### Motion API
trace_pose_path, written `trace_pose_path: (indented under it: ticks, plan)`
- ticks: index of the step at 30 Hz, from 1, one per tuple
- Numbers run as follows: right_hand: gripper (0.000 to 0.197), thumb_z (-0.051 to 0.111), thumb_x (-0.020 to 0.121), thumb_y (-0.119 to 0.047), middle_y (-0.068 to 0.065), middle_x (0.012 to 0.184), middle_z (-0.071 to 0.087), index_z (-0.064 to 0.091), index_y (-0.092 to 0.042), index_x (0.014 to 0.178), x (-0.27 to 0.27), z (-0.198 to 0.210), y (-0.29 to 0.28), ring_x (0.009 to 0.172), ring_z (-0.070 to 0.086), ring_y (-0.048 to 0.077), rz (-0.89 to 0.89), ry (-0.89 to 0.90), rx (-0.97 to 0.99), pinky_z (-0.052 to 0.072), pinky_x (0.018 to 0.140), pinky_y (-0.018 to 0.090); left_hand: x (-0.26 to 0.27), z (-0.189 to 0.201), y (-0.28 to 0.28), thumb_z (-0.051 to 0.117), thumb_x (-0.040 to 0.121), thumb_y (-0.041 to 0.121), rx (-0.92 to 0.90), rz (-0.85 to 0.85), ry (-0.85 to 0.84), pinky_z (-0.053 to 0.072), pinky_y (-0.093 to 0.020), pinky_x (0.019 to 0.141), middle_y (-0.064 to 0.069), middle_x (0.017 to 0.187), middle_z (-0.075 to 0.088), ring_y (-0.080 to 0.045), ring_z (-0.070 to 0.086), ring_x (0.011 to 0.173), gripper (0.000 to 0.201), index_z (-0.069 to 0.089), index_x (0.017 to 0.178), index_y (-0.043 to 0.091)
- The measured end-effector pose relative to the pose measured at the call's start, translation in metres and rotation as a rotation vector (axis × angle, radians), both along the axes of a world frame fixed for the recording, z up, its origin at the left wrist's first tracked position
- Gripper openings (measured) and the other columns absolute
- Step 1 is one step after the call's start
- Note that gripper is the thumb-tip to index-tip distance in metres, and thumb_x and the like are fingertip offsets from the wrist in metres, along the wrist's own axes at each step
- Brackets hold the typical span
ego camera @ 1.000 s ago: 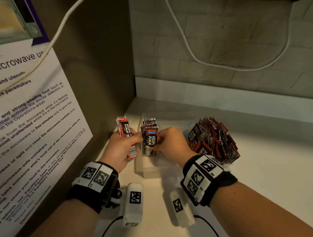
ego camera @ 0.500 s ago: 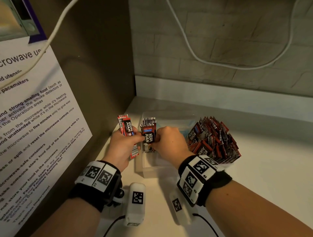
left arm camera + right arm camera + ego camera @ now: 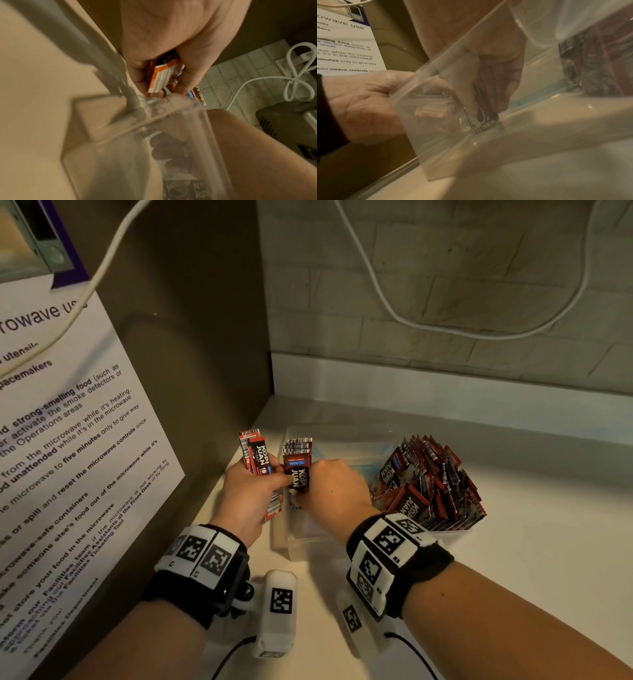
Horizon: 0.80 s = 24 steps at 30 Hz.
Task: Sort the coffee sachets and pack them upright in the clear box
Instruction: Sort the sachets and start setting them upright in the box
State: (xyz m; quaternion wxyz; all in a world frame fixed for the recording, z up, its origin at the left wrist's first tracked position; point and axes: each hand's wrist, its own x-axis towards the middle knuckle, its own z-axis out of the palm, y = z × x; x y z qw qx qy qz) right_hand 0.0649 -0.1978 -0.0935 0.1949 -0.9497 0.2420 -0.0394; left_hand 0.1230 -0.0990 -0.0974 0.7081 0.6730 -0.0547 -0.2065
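A clear box [image 3: 310,537] stands on the white counter. My left hand [image 3: 248,494] grips a small bundle of red-and-black coffee sachets [image 3: 256,455] just outside the box's left wall; its fingers [image 3: 187,79] curl round the same bundle of sachets [image 3: 163,75]. My right hand [image 3: 334,486] is inside the box and pinches an upright stack of sachets [image 3: 297,462]. Through the box wall [image 3: 436,121] that stack [image 3: 485,108] stands on end near the floor of the box. A heap of loose sachets [image 3: 428,484] fills the box's right end.
A brown appliance side with a white microwave-use notice [image 3: 68,440] rises close on the left. A brick wall and a white cable [image 3: 445,320] are behind. Two white tagged devices [image 3: 277,611] with black cords lie on the counter [image 3: 531,542] in front of the box.
Both hands have drawn a little closer together at the box's left end. The right hand's stack of sachets has sunk slightly lower into the box.
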Motion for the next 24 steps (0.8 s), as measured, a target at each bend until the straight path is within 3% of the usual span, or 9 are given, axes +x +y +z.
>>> trace_pose_path:
  ticks: [9,12,16,19,22,24]
  plan:
    - [0.021,0.066,0.085,-0.027,0.003,0.079,0.049,0.064,-0.011,0.100,-0.005,0.001,-0.005,0.080,0.060,0.025,-0.022,-0.005,0.008,0.043,0.065,0.029,-0.001,0.003,0.002,0.062,0.075,-0.021,-0.016,-0.021,0.020,0.051,-0.045,0.081,-0.008,0.076,0.060,-0.028,0.060,0.079,0.034,0.056,0.077,0.013]
    - [0.020,0.066,0.085,-0.027,0.001,0.074,0.046,0.062,-0.011,0.097,-0.006,0.001,-0.006,0.073,0.052,0.023,-0.029,0.002,0.013,0.042,0.064,0.029,0.000,0.003,0.004,0.062,0.076,-0.019,-0.017,-0.023,0.025,0.050,-0.037,0.069,-0.007,0.075,0.059,-0.025,0.057,0.072,0.034,0.055,0.076,0.014]
    - [0.018,0.068,0.084,-0.029,-0.003,0.063,0.039,0.060,-0.014,0.090,-0.008,0.002,-0.006,0.069,0.049,0.022,-0.044,0.010,0.021,0.040,0.062,0.028,0.003,0.005,0.007,0.069,0.080,-0.003,-0.024,-0.007,0.050,0.047,-0.029,0.061,-0.006,0.075,0.058,-0.019,0.056,0.063,0.025,0.056,0.078,0.018]
    - [0.027,0.071,0.081,-0.034,-0.001,0.069,0.047,0.050,-0.017,0.076,-0.010,0.006,-0.007,0.074,0.057,0.023,-0.056,0.023,0.051,0.043,0.063,0.029,0.006,0.012,0.010,0.066,0.087,0.016,-0.055,0.043,0.088,0.045,-0.027,0.056,-0.002,0.070,0.056,-0.012,0.054,0.057,0.011,0.057,0.081,0.016]
    - [0.044,0.072,0.075,-0.048,-0.001,0.061,0.049,0.044,-0.017,0.060,-0.018,0.019,-0.012,0.055,0.051,0.018,-0.110,-0.036,0.104,0.038,0.049,0.024,0.009,0.022,0.016,0.052,0.095,0.024,-0.160,0.062,0.124,0.047,-0.023,0.049,0.000,0.065,0.054,-0.008,0.054,0.051,0.018,0.062,0.086,0.012]
    - [0.047,0.068,0.077,-0.051,0.004,0.054,0.052,0.051,-0.012,0.057,-0.024,0.029,-0.013,0.048,0.050,0.022,-0.132,-0.204,0.154,0.039,0.041,0.027,0.009,0.027,0.020,0.053,0.096,0.023,-0.201,0.036,0.100,0.049,-0.022,0.047,-0.002,0.067,0.058,-0.008,0.058,0.050,0.018,0.065,0.091,0.011]
